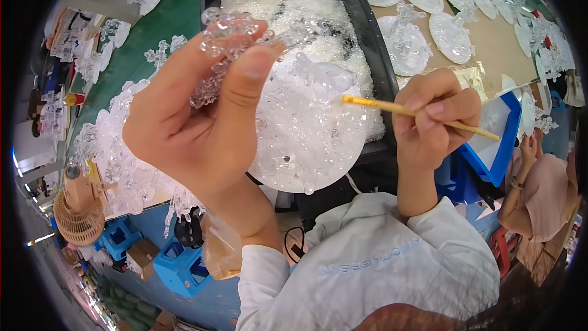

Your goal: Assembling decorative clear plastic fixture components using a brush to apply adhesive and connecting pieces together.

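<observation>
My left hand (205,104) is closed around the knobbly upper part of a clear plastic ornament (229,37). Below it a round whitish disc (306,147), flecked with glittering bits, looks like the ornament's base, but my hand hides where they join. Between the thumb and fingers of my right hand (432,113) is a slim wooden stick (392,106) with a yellow tip. The tip lies over the disc's right side; whether it touches cannot be told. Behind the disc stands a black tray (383,55) filled with clear and whitish granules (288,0).
Several similar clear ornaments (450,37) stand on brown board at the right; more are heaped (128,147) at the left on the green table (162,21). A blue-rimmed bin (511,119) is beside my right arm. A tan fan (79,214) and blue stools (180,266) sit lower left. Another person (539,190) sits at right.
</observation>
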Tool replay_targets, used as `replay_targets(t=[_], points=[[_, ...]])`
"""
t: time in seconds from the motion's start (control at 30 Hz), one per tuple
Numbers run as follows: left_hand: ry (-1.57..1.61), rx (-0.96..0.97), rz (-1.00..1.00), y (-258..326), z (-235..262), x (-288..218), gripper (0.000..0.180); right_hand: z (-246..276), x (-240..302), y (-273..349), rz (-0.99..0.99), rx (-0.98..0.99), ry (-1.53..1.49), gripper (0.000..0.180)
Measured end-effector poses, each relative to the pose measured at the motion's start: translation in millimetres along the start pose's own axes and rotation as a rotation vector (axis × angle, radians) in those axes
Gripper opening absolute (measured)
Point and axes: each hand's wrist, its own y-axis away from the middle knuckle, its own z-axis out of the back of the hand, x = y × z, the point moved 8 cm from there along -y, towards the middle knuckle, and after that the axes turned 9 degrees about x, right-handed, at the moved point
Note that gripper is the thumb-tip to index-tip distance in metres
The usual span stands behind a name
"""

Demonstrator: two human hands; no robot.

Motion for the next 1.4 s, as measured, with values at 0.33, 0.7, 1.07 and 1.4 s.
replay_targets(t=[0.33, 0.7, 1.07, 1.4], points=[[-0.052, -0.012, -0.011, -3.3, 2.6, -1.3, 0.022, -7.6, -3.8, -4.5, -0.009, 0.086, -0.058, 0.01], [0.124, -0.014, -0.273, 5.0, 14.0, -5.8, 0.025, 4.1, 23.9, 8.1, 0.205, -0.049, -0.012, 0.012], [-0.206, 0.084, -0.576, 14.3, 13.1, -38.6, 0.016, 4.1, 24.9, -0.2, 0.186, 0.083, 0.096, 0.017], [-0.19, 0.602, -0.643, 28.8, 7.0, -49.5, 0.039, 7.2, 26.7, 8.2, 0.277, 0.133, -0.042, 0.021]])
